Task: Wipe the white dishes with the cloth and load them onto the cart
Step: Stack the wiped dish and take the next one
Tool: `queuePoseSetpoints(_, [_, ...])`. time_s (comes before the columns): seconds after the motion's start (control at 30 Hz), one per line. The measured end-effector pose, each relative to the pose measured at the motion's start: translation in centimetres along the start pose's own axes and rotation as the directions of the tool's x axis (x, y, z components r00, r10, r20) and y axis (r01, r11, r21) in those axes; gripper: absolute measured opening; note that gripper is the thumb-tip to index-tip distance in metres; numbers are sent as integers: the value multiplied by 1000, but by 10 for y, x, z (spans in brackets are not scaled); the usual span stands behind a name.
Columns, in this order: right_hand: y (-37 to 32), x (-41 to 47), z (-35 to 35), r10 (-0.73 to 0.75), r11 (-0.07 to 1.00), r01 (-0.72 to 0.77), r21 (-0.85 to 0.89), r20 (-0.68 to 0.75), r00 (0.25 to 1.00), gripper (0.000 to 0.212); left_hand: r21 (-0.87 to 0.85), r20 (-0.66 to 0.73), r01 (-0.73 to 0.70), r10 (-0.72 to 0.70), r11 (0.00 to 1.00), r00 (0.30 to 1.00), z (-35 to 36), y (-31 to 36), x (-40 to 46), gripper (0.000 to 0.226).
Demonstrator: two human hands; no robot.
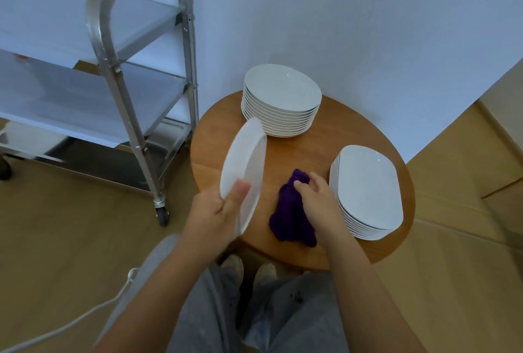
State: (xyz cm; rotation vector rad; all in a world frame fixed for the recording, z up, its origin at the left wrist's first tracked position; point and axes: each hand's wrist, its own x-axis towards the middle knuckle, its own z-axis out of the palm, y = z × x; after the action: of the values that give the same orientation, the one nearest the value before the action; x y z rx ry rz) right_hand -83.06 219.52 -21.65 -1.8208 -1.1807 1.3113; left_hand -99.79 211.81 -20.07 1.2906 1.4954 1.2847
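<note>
My left hand [219, 211] grips a white dish [243, 163] by its near edge and holds it tilted almost on edge above the left side of the round wooden table [305, 149]. My right hand [319, 200] rests on a crumpled purple cloth [288, 211] lying on the table, fingers closed around its top. A stack of round white dishes [281, 101] stands at the table's far side. A stack of oblong white dishes [368, 191] stands on the right, just beside my right hand. The metal cart [135, 115] stands to the left with its shelves bare in view.
A white wall rises behind the table. The cart's caster wheel [162, 212] sits on the wooden floor near the table's left edge. A white cable [85, 316] runs across the floor at lower left. My legs and shoes [249, 270] are under the table's near edge.
</note>
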Motion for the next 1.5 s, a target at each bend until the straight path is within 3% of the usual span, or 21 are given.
queuePoseSetpoints(0.07, [-10, -5, -10, 92, 991, -93, 91, 17, 996, 45, 177, 113, -153, 134, 972, 984, 5, 6, 6, 53])
queuePoseSetpoints(0.13, [-19, -13, -25, 137, 942, -147, 302, 53, 989, 48, 336, 317, -326, 219, 884, 923, 13, 12, 14, 64])
queuePoseSetpoints(0.23, [-24, -25, -58, 120, 856, -127, 500, 46, 992, 53, 599, 673, -609, 85, 520, 734, 36, 15, 33, 53])
queuePoseSetpoints(0.3, [-19, -28, -81, 125, 888, -108, 446, -9, 992, 38, 576, 755, -730, 101, 368, 648, 52, 18, 43, 56])
queuePoseSetpoints(0.4, [-2, -29, -110, 75, 904, -38, 426, -70, 995, 9, 511, 803, -812, 180, 283, 568, 76, 23, 53, 60])
queuePoseSetpoints(0.47, [12, -29, -123, 51, 893, 29, 449, -164, 985, 13, 505, 799, -832, 240, 231, 551, 90, 23, 60, 64])
queuePoseSetpoints(0.53, [26, -28, -132, 65, 855, 81, 512, -261, 963, 10, 529, 750, -803, 291, 273, 594, 105, 22, 69, 68])
queuePoseSetpoints(0.67, [52, -18, -132, 173, 757, 142, 638, -405, 898, 13, 533, 632, -626, 225, 569, 742, 136, 15, 82, 73])
queuePoseSetpoints(0.73, [61, -12, -130, 211, 725, 164, 669, -442, 872, 15, 498, 646, -561, 149, 661, 749, 150, 11, 87, 71])
queuePoseSetpoints(1.03, [75, 7, -130, 235, 767, 125, 629, -457, 858, 16, 551, 714, -545, -19, 632, 700, 177, -11, 103, 72])
queuePoseSetpoints(1.2, [82, 6, -131, 43, 980, 80, 183, -587, 808, 12, 510, 675, -479, 13, 714, 738, 177, -19, 101, 58])
queuePoseSetpoints(1.3, [88, 6, -125, -57, 994, -8, -111, -569, 821, 23, 554, 644, -487, 22, 675, 764, 178, -22, 96, 55])
queuePoseSetpoints(1.4, [87, 6, -122, -71, 972, -68, -225, -556, 828, 15, 624, 592, -500, 53, 601, 804, 180, -23, 89, 53])
queuePoseSetpoints(1.5, [91, 6, -120, -20, 978, -91, -188, -520, 854, 32, 592, 553, -413, 23, 692, 833, 183, -20, 89, 54])
